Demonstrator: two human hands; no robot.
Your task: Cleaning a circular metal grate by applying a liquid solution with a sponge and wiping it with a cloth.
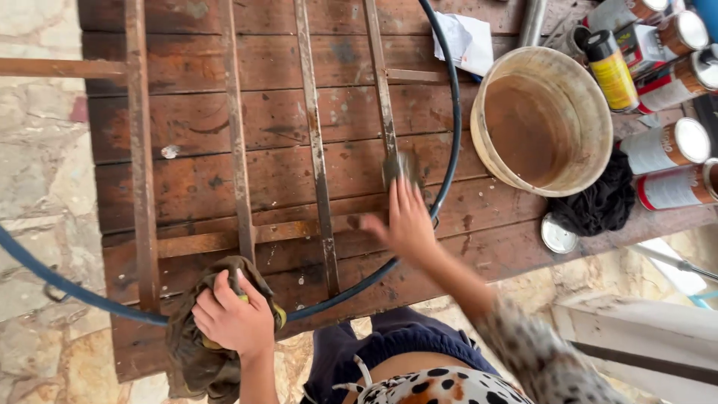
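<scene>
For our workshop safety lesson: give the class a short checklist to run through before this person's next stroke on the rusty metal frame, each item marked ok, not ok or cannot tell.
1. Left hand steadies the work, pressing a brown rag onto the metal frame: ok.
2. Right hand has its small pad on a frame bar: ok, though blurred by motion.
3. Hands protected by gloves: not ok, both are bare.
4. Bucket of brown liquid sits apart from the right hand: ok.
5. Loose can lid lies well onto the table: not ok, it is near the edge.
6. Frame fixed to the table: cannot tell.
</scene>
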